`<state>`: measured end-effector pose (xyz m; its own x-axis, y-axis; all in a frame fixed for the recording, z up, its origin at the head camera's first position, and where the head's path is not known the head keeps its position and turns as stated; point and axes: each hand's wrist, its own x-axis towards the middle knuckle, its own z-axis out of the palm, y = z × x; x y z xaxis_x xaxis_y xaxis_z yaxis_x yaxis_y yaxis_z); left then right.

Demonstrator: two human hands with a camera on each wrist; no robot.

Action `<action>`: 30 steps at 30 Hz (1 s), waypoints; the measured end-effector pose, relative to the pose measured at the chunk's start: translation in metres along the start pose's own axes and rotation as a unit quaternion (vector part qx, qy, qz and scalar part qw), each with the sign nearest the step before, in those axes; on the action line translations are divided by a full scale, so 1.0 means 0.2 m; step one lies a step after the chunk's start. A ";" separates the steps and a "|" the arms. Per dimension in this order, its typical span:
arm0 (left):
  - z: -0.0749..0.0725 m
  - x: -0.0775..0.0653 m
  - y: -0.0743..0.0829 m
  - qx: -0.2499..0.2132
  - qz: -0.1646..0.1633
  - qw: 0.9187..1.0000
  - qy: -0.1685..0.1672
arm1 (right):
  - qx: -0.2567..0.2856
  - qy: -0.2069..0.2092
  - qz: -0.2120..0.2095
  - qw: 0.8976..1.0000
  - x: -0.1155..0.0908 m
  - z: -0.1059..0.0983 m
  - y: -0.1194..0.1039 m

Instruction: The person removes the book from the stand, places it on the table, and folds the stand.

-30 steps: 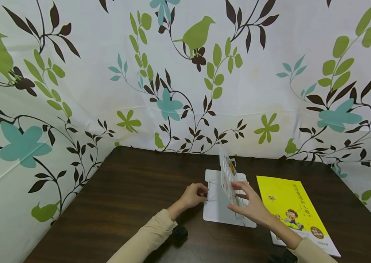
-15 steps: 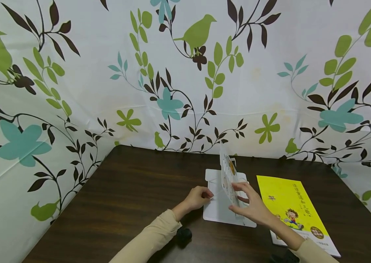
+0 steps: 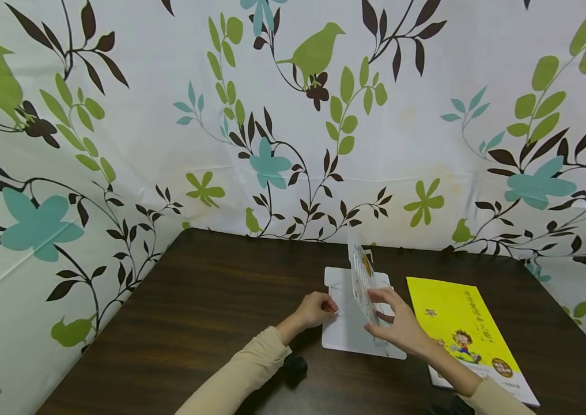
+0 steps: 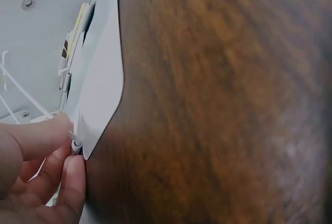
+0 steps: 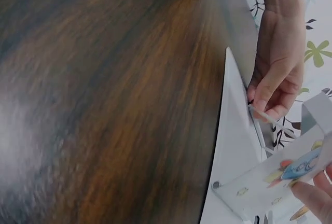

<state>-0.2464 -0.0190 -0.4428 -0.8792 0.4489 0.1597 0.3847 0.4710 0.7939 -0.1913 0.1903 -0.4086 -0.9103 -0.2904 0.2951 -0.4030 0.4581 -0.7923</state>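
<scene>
A white book stand (image 3: 341, 335) lies with its flat base on the dark table, and its printed panel (image 3: 359, 275) stands up steeply from it. At the base's left side my left hand (image 3: 314, 310) pinches a thin white wire support (image 4: 28, 94) near its capped end, between thumb and fingers. My right hand (image 3: 396, 327) holds the panel by its right side, fingers and thumb spread along it. In the right wrist view, the wire (image 5: 271, 119) runs from the left fingers toward the panel, whose coloured cartoon print (image 5: 301, 164) sits beside the right thumb.
A yellow-covered book (image 3: 440, 305) lies on the table to the right, partly under my right forearm. Below my left wrist is a small black round object (image 3: 295, 366). A patterned cloth (image 3: 158, 132) hangs behind the table (image 3: 204, 300).
My left hand has moved slightly right, from the base's left edge to over it, and the wire now shows at its fingertips. The right hand and the panel stay nearly still.
</scene>
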 end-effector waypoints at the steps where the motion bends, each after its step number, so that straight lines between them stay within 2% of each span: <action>1: 0.00 0.00 0.00 0.001 -0.001 1.000 -0.003 | -0.001 0.000 0.006 1.000 0.00 0.00 0.00; 6: 0.00 0.00 0.01 0.000 0.000 1.000 -0.008 | 0.005 0.008 0.021 1.000 -0.01 0.00 0.00; 12: 0.00 0.01 0.00 0.008 0.007 1.000 -0.001 | 0.045 0.012 0.008 0.999 -0.02 -0.02 0.01; 22: 0.00 0.01 -0.02 0.016 0.013 1.000 0.001 | 0.097 0.024 0.034 0.994 -0.06 -0.05 0.00; 30: 0.00 0.01 0.00 0.033 0.023 0.999 0.010 | 0.095 0.030 0.038 0.994 -0.07 -0.06 0.01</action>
<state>-0.2478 -0.0180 -0.4438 -0.8654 0.4566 0.2065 0.4415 0.4998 0.7452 -0.1811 0.2055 -0.4086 -0.9437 -0.2078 0.2573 -0.3128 0.3074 -0.8987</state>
